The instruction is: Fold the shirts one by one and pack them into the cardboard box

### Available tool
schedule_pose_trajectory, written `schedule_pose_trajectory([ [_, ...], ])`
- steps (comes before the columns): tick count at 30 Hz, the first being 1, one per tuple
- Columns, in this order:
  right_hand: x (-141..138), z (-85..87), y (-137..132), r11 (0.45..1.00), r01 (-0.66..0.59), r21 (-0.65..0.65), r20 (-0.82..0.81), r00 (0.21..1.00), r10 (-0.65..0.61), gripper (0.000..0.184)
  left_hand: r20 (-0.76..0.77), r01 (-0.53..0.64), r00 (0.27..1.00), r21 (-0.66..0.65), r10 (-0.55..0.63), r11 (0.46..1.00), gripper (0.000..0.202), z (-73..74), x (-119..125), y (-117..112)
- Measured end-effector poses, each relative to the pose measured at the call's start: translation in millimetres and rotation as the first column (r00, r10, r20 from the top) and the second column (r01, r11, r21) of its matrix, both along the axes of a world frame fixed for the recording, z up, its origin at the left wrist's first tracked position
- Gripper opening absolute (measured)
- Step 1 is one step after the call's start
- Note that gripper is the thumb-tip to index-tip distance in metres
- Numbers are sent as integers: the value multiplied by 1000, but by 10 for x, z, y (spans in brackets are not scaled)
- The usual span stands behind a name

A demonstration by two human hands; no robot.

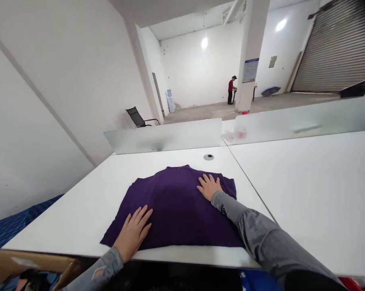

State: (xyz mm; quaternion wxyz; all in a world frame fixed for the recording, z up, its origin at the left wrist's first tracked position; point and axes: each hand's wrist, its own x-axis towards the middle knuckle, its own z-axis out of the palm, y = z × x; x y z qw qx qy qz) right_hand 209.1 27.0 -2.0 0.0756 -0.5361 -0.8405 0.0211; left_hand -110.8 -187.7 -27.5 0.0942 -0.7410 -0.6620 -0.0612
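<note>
Cloth (pixel 176 214) lies partly hidden under our left hand (pixel 131 232) and right hand (pixel 210 188), fingers (pixel 145 217) spread, sleeves (pixel 270 238) cut off below.

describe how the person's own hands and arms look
The left hand and right hand are bare, without gloves. On the left is a thin grey fabric sleeve with a small oval gap or patch. On the right is a creased grey fabric sleeve with a small black logo, and black cloth farther up.
</note>
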Motion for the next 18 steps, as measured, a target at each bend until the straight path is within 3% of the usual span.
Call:
schedule_pose_trajectory([
  [6,43,-19,16,998,-57,-6,-45,997,57,60,16,-71,997,66,70,995,50,-91,-67,-33],
  [12,92,-19,-32,995,-93,26,-80,992,95,56,30,-70,997,79,67,994,49,-134,-135,-29],
  [18,57,35,-48,993,-99,63,5,995,99,52,96,-101,991,45,97,994,49,-32,-20,-40],
])
